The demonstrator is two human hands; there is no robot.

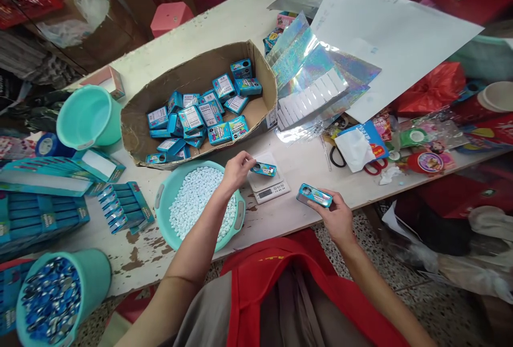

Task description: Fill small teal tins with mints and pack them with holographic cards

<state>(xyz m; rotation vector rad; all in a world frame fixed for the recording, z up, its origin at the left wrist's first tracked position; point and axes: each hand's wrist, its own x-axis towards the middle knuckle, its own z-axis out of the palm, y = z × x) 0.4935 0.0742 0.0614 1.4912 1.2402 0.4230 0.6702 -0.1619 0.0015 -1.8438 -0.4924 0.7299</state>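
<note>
My left hand (237, 169) is closed in a pinch at the left end of a small blue candy box (265, 169), beside its dark round spot. What the fingertips hold, if anything, is hidden. That box lies on a white digital scale (273, 191), its display facing me. To the right, my right hand (337, 217) grips another blue candy box (315, 196) between thumb and fingers, above the table's front edge. Under my left forearm stands a turquoise basin (163, 220) full of small pale candies (192, 192).
Behind the basin, an open cardboard carton (160, 87) holds many blue boxes. On the left are a turquoise tub (86, 114), stacked flat blue packs (124, 205) and a bucket (94, 277) of shiny blue pieces. Holographic sheets (296, 63), black-handled scissors (337, 155) and packets lie at right.
</note>
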